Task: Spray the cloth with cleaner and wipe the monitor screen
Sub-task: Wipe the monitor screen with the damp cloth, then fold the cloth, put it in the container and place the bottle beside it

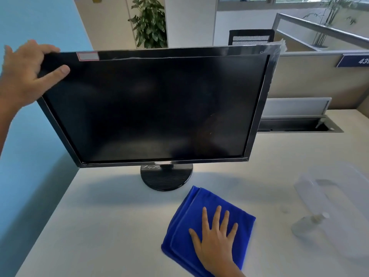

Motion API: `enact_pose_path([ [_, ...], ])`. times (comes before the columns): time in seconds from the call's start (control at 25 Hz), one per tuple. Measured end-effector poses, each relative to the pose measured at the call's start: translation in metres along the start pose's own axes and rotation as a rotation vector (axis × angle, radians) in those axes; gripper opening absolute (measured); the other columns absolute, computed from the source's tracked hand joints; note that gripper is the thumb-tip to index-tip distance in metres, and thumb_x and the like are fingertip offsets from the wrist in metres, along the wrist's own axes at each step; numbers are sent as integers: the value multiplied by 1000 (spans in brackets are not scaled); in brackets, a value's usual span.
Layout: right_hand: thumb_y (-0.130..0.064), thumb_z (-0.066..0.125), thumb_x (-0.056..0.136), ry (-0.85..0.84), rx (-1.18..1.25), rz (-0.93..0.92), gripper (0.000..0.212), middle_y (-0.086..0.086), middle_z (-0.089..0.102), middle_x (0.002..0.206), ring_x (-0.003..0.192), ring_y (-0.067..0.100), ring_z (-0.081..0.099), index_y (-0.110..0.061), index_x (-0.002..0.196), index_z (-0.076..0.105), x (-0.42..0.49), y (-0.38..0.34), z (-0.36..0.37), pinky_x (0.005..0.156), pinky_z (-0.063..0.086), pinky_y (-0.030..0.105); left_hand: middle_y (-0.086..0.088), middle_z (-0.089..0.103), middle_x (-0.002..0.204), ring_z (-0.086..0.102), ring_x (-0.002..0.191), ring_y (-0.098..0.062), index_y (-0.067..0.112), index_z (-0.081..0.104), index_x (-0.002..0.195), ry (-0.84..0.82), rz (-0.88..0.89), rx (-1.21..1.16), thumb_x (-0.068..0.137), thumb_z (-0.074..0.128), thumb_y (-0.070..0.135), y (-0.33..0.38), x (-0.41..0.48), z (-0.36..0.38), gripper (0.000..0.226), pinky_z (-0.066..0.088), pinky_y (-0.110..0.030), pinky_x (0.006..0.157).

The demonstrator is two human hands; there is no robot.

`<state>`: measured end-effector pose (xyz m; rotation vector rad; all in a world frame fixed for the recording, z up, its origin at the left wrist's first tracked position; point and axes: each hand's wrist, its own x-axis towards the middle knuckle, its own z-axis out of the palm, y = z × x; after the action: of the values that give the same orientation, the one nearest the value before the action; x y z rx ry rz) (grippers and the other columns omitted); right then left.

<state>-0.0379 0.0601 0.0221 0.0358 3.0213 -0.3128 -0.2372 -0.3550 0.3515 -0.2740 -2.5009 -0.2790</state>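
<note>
A black monitor [155, 108] stands on a round base [166, 179] on the white desk [99, 226], its dark screen facing me. My left hand [26, 72] grips the monitor's top left corner, thumb on the front of the bezel. A folded blue cloth [191, 214] lies on the desk in front of the base, to the right. My right hand [216, 238] rests flat on the cloth with its fingers spread. A small clear spray bottle [307, 223] stands on the desk at the right, apart from both hands.
A clear plastic box [339, 206] sits at the right edge behind the bottle. An open cable tray [295, 124] is set into the desk behind the monitor. A blue partition [30, 146] runs along the left; a black chair [251, 38] and plants stand beyond.
</note>
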Motion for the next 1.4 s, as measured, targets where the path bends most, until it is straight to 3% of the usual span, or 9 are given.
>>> enact_pose_path([
  [0.12,-70,12,88,34,39,19,73,23,49,136,128,45,28,-21,135,40,-4,-1,0,105,-3,59,-14,38,139,26,132,-42,18,30,141,68,-50,67,90,38,56,34,-23,-8,64,15,-67,107],
  [0.2,-71,15,88,42,16,-18,73,22,46,139,130,44,27,-22,137,40,-5,6,0,106,-1,61,-13,24,153,12,142,-35,17,21,148,78,-103,29,90,38,53,60,-61,-3,71,-4,-49,115],
  [0.28,-71,16,88,8,-6,-76,73,20,44,142,131,44,29,-24,138,40,-2,15,-2,105,4,63,-8,15,158,2,145,-23,19,17,150,23,-96,13,89,36,57,84,-104,12,75,-14,-35,109],
  [0.4,-73,14,88,-32,-73,-187,74,15,35,149,136,42,30,-28,144,33,2,31,-10,106,9,64,-4,15,158,1,145,-19,18,20,150,-108,-62,7,90,31,61,112,-172,42,75,-4,-49,112],
  [0.48,-77,6,84,-47,-96,-266,79,9,18,156,142,37,16,-33,147,20,3,45,-17,108,0,61,-2,16,158,3,145,-19,19,24,150,-195,-47,-28,90,26,67,131,-216,62,77,0,-53,112],
  [0.76,-82,-9,74,-31,-142,-374,84,-3,-13,154,145,28,-7,-41,147,-1,-17,72,-25,111,-11,55,6,7,157,4,145,-17,27,22,149,-556,-32,-144,73,-5,86,211,-322,123,99,-12,-40,110],
  [1.0,-79,-3,77,-55,-145,-340,79,0,-7,158,145,28,-7,-41,147,-2,-19,71,-28,109,-14,55,9,7,159,0,144,-10,24,17,151,-719,16,-208,74,-4,76,279,-342,161,96,-5,-35,113],
  [1.2,-71,18,90,-94,-128,-289,66,7,36,150,136,32,35,-34,143,32,-16,75,-25,106,10,58,7,2,159,-2,145,-12,19,8,152,-665,32,-224,71,-16,78,320,-333,189,103,-3,-31,112],
  [1.4,-55,12,97,3,-83,-291,55,5,42,146,133,30,40,-33,139,39,-13,82,-17,103,13,54,1,21,154,18,142,-17,11,28,147,-663,-51,-188,94,5,66,336,-335,219,80,13,-38,117],
])
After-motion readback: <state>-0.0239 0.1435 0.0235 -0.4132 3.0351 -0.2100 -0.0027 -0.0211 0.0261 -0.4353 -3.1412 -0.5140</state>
